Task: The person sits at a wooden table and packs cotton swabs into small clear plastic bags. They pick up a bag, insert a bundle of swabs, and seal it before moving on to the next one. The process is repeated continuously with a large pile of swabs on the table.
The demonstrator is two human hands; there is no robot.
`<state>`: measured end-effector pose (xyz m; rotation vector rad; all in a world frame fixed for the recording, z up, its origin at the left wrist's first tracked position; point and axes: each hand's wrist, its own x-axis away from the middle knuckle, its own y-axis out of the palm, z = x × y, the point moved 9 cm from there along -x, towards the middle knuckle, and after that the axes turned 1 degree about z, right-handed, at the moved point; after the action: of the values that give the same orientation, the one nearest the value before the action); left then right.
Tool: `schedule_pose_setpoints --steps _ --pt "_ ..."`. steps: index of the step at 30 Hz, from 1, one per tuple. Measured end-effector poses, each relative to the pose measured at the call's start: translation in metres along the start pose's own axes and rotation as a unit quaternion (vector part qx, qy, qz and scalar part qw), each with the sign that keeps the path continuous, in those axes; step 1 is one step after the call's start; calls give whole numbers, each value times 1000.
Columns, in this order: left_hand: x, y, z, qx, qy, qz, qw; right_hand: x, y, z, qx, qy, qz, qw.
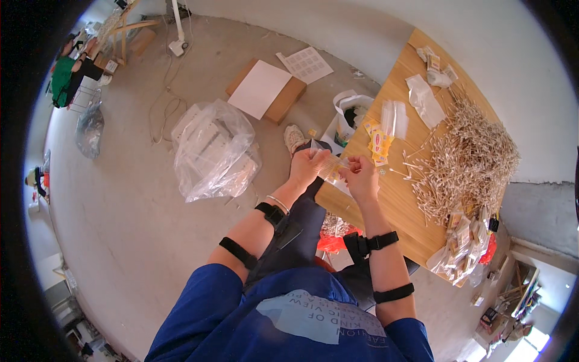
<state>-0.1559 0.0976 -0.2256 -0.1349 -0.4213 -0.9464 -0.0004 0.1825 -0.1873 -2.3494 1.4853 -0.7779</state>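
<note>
Over the near left corner of the wooden table [395,199], my left hand [309,164] is closed on a small clear plastic bag [331,170]. My right hand [360,177] pinches the same bag from the other side, fingertips together. Some pale content seems to show through the bag, too small to make out. Just beyond my right hand lie yellow printed cards [379,143], with a stack of clear empty bags [394,119] behind them. A big heap of cotton swabs [467,160] covers the table's right part, with loose ones scattered toward the middle.
Filled clear packets [463,244] pile up at the table's near right corner. A white bucket [345,114] stands left of the table. On the floor are a large plastic-wrapped bundle [216,148] and a cardboard box [283,99] with white paper. Another person [63,75] sits far left.
</note>
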Motion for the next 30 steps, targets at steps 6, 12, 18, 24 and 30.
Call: schedule_pose_setpoints --steps 6,12,18,24,30 --pt "-7 0 -16 26 -8 -3 1000 5 -9 -7 21 -22 46 998" --pt "-11 -2 -18 -3 6 -8 1000 1 -10 -16 32 -53 33 998" --pt "-6 0 -13 7 -12 -12 1000 2 -1 -1 -14 0 27 1000" --pt "-10 -1 -17 -8 3 -16 1000 6 -16 0 34 -21 70 997" --pt "-11 0 -24 18 -15 -15 1000 6 -15 -5 42 -29 74 996"
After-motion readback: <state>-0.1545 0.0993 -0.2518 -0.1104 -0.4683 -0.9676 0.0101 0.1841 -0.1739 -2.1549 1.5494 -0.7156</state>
